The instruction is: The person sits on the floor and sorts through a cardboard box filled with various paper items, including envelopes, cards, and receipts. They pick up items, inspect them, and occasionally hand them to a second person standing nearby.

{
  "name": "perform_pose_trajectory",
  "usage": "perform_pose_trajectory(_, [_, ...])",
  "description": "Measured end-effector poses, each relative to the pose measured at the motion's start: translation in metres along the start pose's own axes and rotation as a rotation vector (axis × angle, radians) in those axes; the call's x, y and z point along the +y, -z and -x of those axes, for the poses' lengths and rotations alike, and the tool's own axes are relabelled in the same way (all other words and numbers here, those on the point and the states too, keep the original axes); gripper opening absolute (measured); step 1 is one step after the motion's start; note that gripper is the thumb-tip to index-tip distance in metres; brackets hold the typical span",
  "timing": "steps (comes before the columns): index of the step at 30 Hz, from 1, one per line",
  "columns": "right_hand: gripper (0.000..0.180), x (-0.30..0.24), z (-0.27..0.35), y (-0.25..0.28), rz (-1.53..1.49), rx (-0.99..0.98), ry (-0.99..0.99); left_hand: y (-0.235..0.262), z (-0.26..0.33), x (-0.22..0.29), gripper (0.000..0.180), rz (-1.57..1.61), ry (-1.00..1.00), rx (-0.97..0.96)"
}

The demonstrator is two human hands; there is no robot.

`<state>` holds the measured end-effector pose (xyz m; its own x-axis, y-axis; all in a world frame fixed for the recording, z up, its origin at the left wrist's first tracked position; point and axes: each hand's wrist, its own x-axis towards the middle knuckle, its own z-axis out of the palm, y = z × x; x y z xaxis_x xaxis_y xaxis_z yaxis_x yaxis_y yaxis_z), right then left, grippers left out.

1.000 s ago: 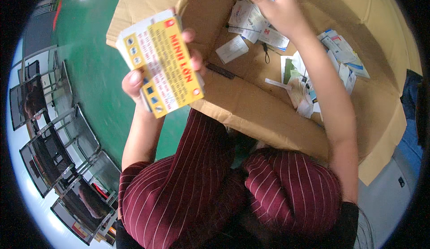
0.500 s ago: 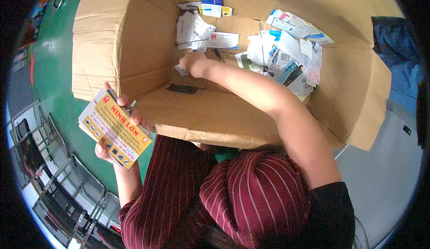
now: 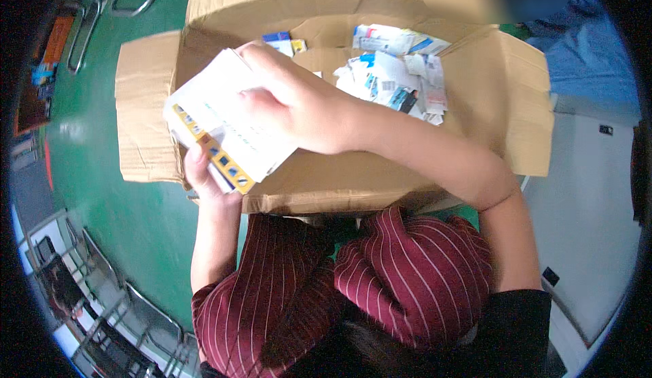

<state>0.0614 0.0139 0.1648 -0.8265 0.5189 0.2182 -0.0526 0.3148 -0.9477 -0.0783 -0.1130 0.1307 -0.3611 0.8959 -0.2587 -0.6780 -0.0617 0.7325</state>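
My left hand [image 3: 212, 186] is closed round a stack of cards, its thumb pressed on the near edge. A yellow card [image 3: 225, 163] with small pictures along its border shows in that stack. Above it my right hand [image 3: 309, 110] grips a white printed card [image 3: 214, 96], fingers over the far edge and thumb on the face. That white card overlaps the yellow one; how many sheets are with it is hidden. Both hands are over the left part of an open cardboard box [image 3: 380, 198], which stands in front of my knees.
Inside the box, a loose heap of papers and cards [image 3: 390, 82] lies right of centre. Behind it is a flatter bundle [image 3: 394, 38], and blue and yellow cards [image 3: 282, 42] lie at the back left. Metal-framed chairs [image 3: 112, 262] stand left; a grey panel [image 3: 591, 174] is right.
My right hand has come up from the box floor with white card and now meets the left hand's stack. The left hand has moved right and up. The view has shifted.
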Motion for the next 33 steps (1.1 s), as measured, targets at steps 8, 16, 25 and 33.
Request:
perform_pose_trajectory(8, [0.064,-0.056,0.051,0.059,0.253,0.416,0.028,-0.127,-0.036,-0.010,0.088,-0.066,0.247,-0.589])
perform_pose_trajectory(16, [0.047,-0.132,0.089,0.135,-0.998,0.415,-0.053,-0.288,-0.049,0.032,0.089,-0.025,-0.009,-1.055])
perform_pose_trajectory(25, [0.034,-0.163,0.115,0.211,-0.931,0.639,0.026,-0.400,-0.060,0.005,0.087,-0.101,-0.200,-1.162])
perform_pose_trajectory(33, [0.036,-0.174,0.121,0.219,-0.881,0.795,0.187,-0.426,-0.059,-0.006,0.096,-0.103,-0.347,-1.104])
